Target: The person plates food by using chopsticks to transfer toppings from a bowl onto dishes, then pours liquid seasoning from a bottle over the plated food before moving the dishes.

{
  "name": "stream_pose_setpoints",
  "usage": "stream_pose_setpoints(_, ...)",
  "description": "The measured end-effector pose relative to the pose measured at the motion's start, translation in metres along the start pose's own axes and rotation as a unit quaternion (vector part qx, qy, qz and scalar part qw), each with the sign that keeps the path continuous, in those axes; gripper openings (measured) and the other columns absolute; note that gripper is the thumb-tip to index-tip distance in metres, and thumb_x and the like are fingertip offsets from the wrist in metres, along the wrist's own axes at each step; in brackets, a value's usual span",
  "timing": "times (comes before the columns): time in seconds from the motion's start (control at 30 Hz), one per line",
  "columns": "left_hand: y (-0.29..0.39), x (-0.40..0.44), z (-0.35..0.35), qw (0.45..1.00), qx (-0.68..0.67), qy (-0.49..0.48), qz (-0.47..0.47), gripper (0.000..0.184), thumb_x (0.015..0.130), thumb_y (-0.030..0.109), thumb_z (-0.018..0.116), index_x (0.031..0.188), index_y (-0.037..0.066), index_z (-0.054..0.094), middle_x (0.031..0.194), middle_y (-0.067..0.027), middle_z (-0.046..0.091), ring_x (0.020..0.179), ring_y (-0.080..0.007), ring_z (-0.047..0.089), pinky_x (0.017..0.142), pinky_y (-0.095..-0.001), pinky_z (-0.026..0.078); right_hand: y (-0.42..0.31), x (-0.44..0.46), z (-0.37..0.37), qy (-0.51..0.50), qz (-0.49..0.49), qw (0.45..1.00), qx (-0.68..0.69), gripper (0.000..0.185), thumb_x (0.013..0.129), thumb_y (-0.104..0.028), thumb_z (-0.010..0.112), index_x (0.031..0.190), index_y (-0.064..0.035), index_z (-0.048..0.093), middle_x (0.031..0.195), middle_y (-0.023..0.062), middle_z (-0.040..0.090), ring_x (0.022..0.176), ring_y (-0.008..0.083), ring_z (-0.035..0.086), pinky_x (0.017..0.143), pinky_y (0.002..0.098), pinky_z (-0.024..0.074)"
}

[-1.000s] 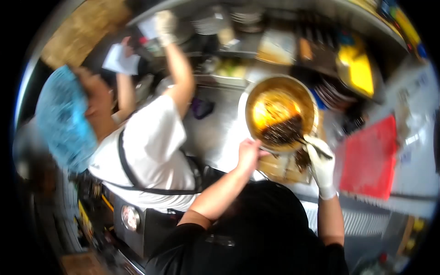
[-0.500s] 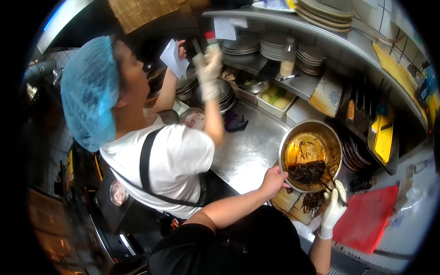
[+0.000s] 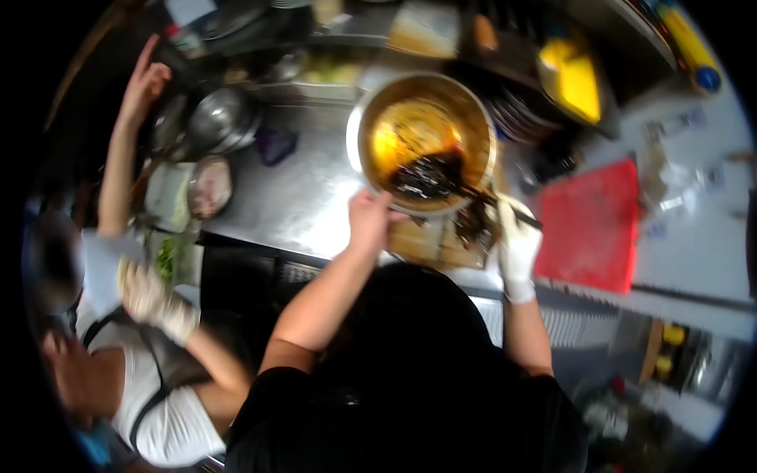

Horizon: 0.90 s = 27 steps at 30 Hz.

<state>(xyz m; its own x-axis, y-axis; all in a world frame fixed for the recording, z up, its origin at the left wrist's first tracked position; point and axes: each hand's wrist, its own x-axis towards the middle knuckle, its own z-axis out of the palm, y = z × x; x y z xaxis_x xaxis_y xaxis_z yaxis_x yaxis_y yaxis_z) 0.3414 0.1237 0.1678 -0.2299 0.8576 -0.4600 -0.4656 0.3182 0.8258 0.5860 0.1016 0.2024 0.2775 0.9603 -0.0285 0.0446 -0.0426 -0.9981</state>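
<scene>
Co-worker's gloved hand (image 3: 154, 303), raised earlier, is now low by the paper (image 3: 109, 270); work at the metal bowl (image 3: 476, 130), twelve o'clock, seems unaffected. Left hand (image 3: 369, 223) clamps its seven-o'clock rim; right hand (image 3: 516, 240) is closed on a dark utensil (image 3: 479, 195), half-past four.

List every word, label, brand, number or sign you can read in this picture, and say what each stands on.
No text can be read.
Lower paper, by the co-worker's gloved hand: any writing too blurred to read.
Upper paper: any writing too blurred.
Metal bowl: no lettering visible.
</scene>
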Motion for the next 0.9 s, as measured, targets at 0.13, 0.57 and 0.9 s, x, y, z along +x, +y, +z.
stream_pose_setpoints(0.13,0.001,-0.005,0.006,0.999,-0.019,-0.042,0.003,0.014,0.093,-0.003,0.052,0.104,-0.009,0.058,0.099,-0.0177,0.070,0.081,-0.0245,0.073,0.067,-0.0304,0.065,0.029,0.008,-0.013,0.052,0.052,0.974,0.212,0.022,0.103,-0.005,0.059,0.119,0.0101,0.065,0.108,0.0158,0.071,0.092,0.0226,0.072,0.084,0.0323,0.0628)
stream_pose_setpoints(0.57,-0.019,0.011,0.004,1.000,-0.003,-0.022,0.013,0.016,0.093,-0.004,0.054,0.107,-0.008,0.060,0.102,-0.0174,0.069,0.082,-0.0257,0.072,0.062,-0.0329,0.065,0.041,0.017,-0.058,0.079,0.056,0.929,0.358,0.029,0.103,-0.010,0.061,0.122,0.0104,0.060,0.110,0.0171,0.069,0.102,0.0248,0.071,0.091,0.0332,0.0611)
stream_pose_setpoints(0.9,-0.021,0.027,-0.008,0.999,0.009,-0.001,0.039,0.015,0.095,0.000,0.054,0.109,-0.003,0.058,0.101,-0.0128,0.067,0.087,-0.0233,0.070,0.066,-0.0352,0.066,0.026,0.022,-0.100,0.124,-0.036,0.962,0.241,0.025,0.101,-0.010,0.064,0.118,0.0083,0.065,0.112,0.0168,0.070,0.098,0.0234,0.070,0.092,0.0362,0.0611)
